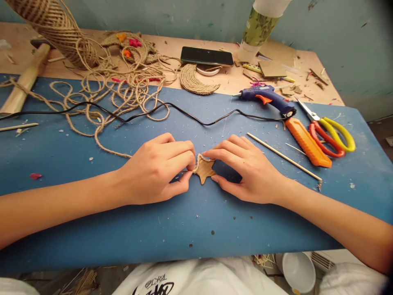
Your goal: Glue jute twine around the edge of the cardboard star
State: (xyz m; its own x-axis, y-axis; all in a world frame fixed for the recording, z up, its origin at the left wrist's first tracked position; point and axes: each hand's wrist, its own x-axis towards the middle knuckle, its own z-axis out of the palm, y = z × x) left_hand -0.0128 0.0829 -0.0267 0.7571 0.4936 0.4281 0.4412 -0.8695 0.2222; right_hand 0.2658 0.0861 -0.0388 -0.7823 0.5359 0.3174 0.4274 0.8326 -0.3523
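- Head view showed your left hand (pixel 156 170) and right hand (pixel 245 170) both pinched shut on a small cardboard star (pixel 205 169) at the middle of the blue mat (pixel 184 221).
- Left fingertips (pixel 190 164) gripped the star's left point, where a bit of jute twine seemed to meet the edge; right fingertips (pixel 208 154) held its top and lower right.
- You did well to keep the star flat on the mat; my judgement: press the twine snug to the edge and hold the star steady with your right hand so it wouldn't twist.
- Glue gun (pixel 267 97) lay well apart at upper right, with box cutter (pixel 307 141), scissors (pixel 330 131) and a thin stick (pixel 284 157) nearby.
- Loose twine (pixel 123 94) sprawled at upper left.
- Writing: black lettering on the white clothing (pixel 159 282) at the bottom edge was cut off, unreadable; no brand legible on the tools.
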